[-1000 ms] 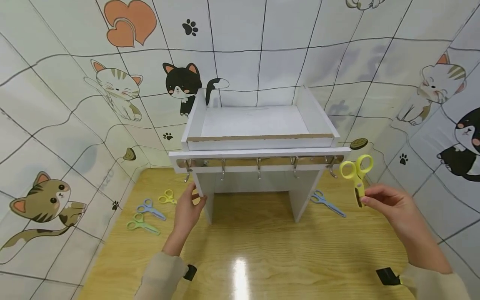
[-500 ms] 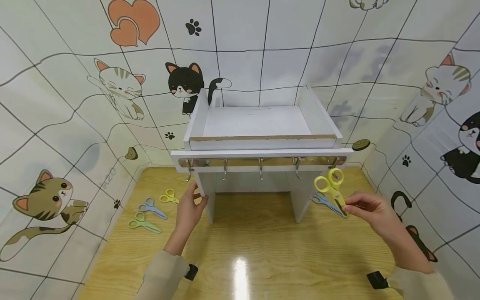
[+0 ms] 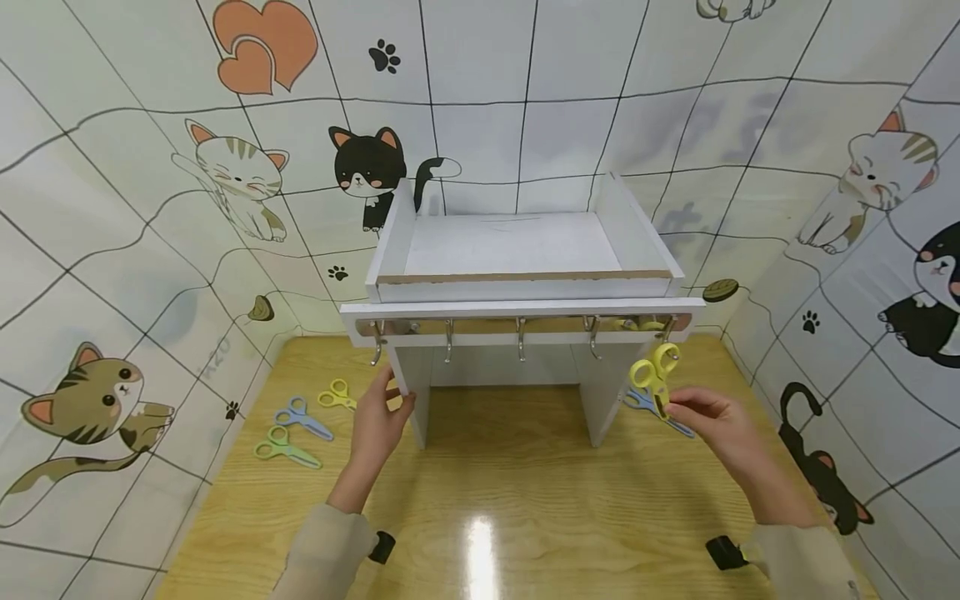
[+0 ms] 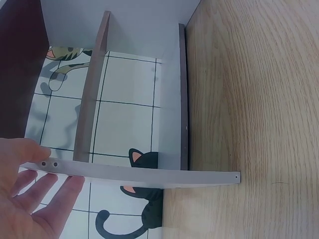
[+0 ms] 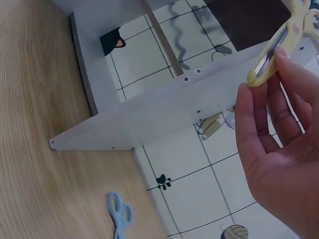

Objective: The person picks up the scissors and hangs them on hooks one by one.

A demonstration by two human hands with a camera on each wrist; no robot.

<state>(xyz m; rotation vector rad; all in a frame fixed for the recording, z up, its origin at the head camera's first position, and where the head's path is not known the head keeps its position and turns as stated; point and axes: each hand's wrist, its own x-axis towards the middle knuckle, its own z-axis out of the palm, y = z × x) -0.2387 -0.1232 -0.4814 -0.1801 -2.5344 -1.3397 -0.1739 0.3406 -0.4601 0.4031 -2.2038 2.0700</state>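
Note:
My right hand (image 3: pixel 708 417) pinches a pair of yellow scissors (image 3: pixel 659 389) by the blade end, finger rings up, just below the rightmost hook (image 3: pixel 667 327) of a white shelf unit (image 3: pixel 525 289). In the right wrist view, thumb and fingertips hold the yellow blade cover of the scissors (image 5: pixel 295 26), beside the unit's side panel (image 5: pixel 149 114). My left hand (image 3: pixel 377 421) grips the front edge of the left side panel (image 3: pixel 412 383). In the left wrist view, the thumb lies on one side of that panel (image 4: pixel 129 173) and the fingers on the other.
Several metal hooks line a shiny strip (image 3: pixel 487 326) along the unit's front. Green scissors (image 3: pixel 287 449), blue scissors (image 3: pixel 303 418) and small yellow scissors (image 3: pixel 337 394) lie left on the wooden table (image 3: pixel 510 500). Another blue pair (image 3: pixel 637 402) lies at right. Cat-print walls (image 3: pixel 480 50) enclose the table.
My right hand has carried the yellow scissors leftward from beyond the unit's right end to just under the rightmost hook. My left hand has stayed on the side panel.

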